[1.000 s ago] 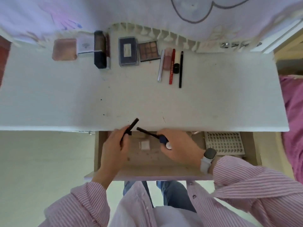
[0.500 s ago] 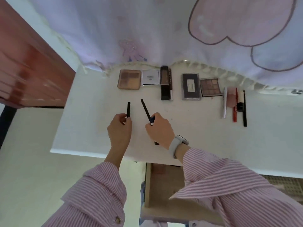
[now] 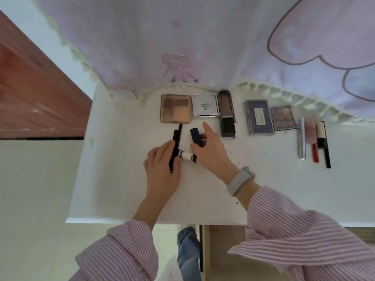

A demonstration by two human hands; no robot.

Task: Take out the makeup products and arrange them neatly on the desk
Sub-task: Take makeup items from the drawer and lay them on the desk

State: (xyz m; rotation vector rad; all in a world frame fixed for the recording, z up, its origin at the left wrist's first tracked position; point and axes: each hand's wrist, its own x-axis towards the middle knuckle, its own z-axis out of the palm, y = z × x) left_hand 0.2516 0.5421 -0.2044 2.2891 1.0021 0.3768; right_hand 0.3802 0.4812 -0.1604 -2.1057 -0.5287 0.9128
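My left hand [image 3: 162,169] lies on the white desk [image 3: 121,169] and pinches a thin black pencil [image 3: 173,151]. A second thin black pencil [image 3: 179,136] sits right beside the first one. My right hand [image 3: 212,155] grips a dark blue tube [image 3: 194,135], with the index finger pointing away from me. Between the two hands a small white tube with a brown end [image 3: 187,156] lies on the desk. Whether either hand holds it is hidden.
Along the back of the desk lie a peach palette [image 3: 176,108], a silver compact [image 3: 205,105], a brown bottle [image 3: 226,112], a blue palette [image 3: 258,117], an eyeshadow palette [image 3: 283,118] and several pens [image 3: 315,147]. A curtain [image 3: 203,47] hangs behind. The open drawer [image 3: 223,250] is below.
Both hands came up from the drawer onto the desk with the black pencils and the blue tube. The two pencils now lie side by side near the peach palette.
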